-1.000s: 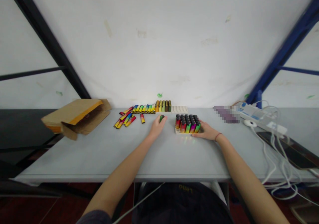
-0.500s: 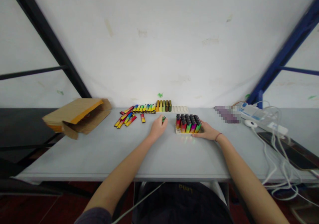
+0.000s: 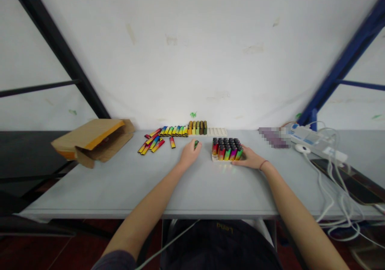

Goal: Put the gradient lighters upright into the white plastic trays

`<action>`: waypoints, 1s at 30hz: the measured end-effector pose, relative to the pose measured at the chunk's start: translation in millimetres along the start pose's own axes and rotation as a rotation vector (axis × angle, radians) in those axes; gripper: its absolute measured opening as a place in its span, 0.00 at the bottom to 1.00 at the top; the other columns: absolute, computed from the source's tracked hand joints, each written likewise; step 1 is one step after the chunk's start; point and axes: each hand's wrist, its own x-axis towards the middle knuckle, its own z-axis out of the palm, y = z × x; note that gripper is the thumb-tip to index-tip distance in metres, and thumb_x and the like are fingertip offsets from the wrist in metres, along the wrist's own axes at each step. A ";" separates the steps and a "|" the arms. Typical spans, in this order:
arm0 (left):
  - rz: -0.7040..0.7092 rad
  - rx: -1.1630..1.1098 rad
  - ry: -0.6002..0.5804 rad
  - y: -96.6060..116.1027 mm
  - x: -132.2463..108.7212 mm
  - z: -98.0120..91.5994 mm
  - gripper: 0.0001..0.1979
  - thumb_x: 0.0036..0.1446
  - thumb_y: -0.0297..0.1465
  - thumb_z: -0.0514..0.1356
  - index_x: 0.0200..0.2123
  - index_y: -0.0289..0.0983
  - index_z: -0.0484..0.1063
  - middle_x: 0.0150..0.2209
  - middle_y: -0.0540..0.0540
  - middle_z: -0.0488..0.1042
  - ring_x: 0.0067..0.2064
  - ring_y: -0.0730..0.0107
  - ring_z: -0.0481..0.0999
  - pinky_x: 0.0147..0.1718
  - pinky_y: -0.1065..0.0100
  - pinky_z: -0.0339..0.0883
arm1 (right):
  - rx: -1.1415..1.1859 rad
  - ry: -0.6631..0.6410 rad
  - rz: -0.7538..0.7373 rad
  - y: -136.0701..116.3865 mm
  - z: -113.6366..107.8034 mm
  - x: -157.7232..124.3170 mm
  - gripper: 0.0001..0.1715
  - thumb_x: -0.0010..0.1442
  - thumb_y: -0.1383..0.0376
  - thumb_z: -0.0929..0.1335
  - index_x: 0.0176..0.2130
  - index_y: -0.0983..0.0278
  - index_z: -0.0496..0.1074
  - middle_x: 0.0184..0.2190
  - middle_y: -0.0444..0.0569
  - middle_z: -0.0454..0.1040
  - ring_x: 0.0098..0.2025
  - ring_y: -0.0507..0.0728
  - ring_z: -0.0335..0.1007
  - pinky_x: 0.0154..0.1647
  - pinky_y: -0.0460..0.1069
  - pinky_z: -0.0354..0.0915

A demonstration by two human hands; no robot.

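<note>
My left hand [image 3: 189,154] is closed around a small green lighter [image 3: 196,144], most of it hidden by the fingers. To its right stands a white tray [image 3: 221,160] filled with upright lighters [image 3: 227,152] in rainbow colours with black tops. At the tray's front left corner a slot has no lighter in it. My right hand [image 3: 251,158] grips the tray's right side, thumb along the front edge, its other fingers partly hidden behind the lighters. One loose red-yellow lighter [image 3: 172,142] lies left of my left hand.
Several loose lighters [image 3: 153,142] lie in a pile at the left, beside a row of lighters [image 3: 174,131]. Behind are upright yellow-to-dark lighters [image 3: 197,127] and a white slotted tray [image 3: 217,132]. A cardboard box [image 3: 93,136] sits left; a power strip [image 3: 319,142] with cables lies right.
My left hand has shifted slightly to the left with the green lighter, which is tilted a little more. My right hand and the tray have stayed in place.
</note>
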 end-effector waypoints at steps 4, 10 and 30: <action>-0.034 -0.022 -0.017 2.0 2.7 -0.9 0.10 0.65 0.32 0.51 0.29 0.41 0.59 0.26 0.52 0.66 0.32 0.67 0.68 0.33 0.69 0.54 | 0.037 -0.008 -0.004 -4.2 -2.9 -0.3 0.40 0.46 0.42 0.76 0.53 0.59 0.74 0.52 0.54 0.76 0.57 0.70 0.70 0.62 0.64 0.65; -0.061 -0.070 0.004 2.9 3.9 -1.7 0.09 0.64 0.31 0.51 0.29 0.41 0.59 0.25 0.53 0.65 0.32 0.67 0.68 0.33 0.69 0.56 | 0.058 0.029 0.022 -9.4 -5.4 -1.0 0.40 0.45 0.43 0.76 0.52 0.60 0.74 0.50 0.54 0.78 0.54 0.69 0.73 0.59 0.64 0.68; 0.366 -0.178 0.028 4.8 0.5 -7.4 0.14 0.68 0.35 0.51 0.49 0.36 0.71 0.49 0.38 0.72 0.54 0.60 0.72 0.58 0.58 0.65 | 0.068 0.019 0.060 -5.1 -4.1 -0.2 0.46 0.43 0.41 0.76 0.55 0.61 0.73 0.57 0.57 0.75 0.60 0.73 0.68 0.65 0.66 0.62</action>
